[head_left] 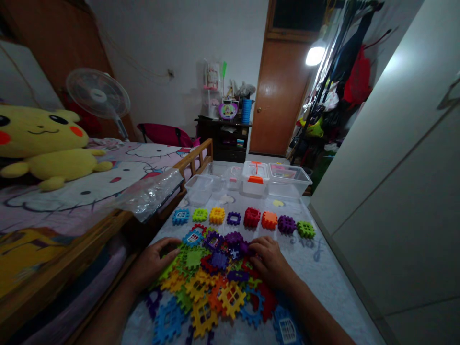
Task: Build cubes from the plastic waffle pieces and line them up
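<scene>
"At the far left, what is there?"

"A yellow plush toy (57, 148) on the bed (138, 179). Next comes the left hand (155, 258), at the left edge of a heap of loose pieces (194, 258)."

"What is in its grip?"

"Nothing that I can see. It is partly open, fingers bent and thumb apart, right up against green pieces; I can't tell whether it touches them."

"How far along does the work look?"

"Partway, I'd judge. Beyond the heap, a row crosses the tabletop (327, 282): blue block (180, 216), lime block (200, 215), yellow block (217, 215), small purple frame (234, 214), red block (252, 217), orange block (269, 220), dark purple block (287, 224), green block (305, 229). Most look put together, so I'd count those as done. The heap seems to be what is left."

"And how do its pieces look?"

"Flat and bright, with toothed edges, overlapping each other. Green sits on the left; yellow and purple fill the middle, including a yellow window piece (233, 299); a blue ring (254, 318) lies toward the right."

"What about the far side?"

"The right hand (271, 258) rests over the heap's right edge, fingers loosely bent by purple and red pieces. Its fingertips are unclear, so I can't tell whether that grip has hold of anything."
</scene>
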`<state>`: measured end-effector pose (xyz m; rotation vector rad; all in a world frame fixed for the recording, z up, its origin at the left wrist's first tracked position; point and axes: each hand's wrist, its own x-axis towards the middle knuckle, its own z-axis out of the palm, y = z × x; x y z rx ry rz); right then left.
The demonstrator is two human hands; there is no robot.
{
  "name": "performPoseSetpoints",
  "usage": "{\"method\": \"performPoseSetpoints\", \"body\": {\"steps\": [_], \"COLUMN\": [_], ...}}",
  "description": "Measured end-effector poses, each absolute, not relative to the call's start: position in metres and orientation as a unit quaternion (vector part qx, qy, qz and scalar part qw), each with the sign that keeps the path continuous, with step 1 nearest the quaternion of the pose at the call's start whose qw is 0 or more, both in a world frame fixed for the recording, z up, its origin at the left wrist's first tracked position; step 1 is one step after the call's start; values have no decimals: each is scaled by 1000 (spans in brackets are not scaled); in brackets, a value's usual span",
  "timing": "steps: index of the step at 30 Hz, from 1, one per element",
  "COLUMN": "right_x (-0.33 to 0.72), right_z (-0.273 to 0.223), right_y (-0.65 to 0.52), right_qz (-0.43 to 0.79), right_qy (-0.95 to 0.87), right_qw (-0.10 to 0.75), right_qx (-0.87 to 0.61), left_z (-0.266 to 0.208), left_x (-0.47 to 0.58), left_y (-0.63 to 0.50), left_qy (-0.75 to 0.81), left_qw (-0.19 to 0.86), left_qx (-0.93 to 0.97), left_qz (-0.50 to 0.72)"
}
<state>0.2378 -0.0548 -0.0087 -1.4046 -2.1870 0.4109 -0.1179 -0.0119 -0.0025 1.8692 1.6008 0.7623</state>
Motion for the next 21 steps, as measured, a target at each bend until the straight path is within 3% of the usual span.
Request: {"method": "performPoseSetpoints", "body": {"steps": [21], "right_x": [243], "right_z": [-4], "right_y": [-59], "right_qz": [148], "right_qy": [-790], "right_qw": [285], "right_qx": [-522], "left_z": [-6], "left_x": [-118], "left_y": [-10], "left_qy": [598], "left_qw": [284], "left_qx": [692], "left_qz": [287]}}
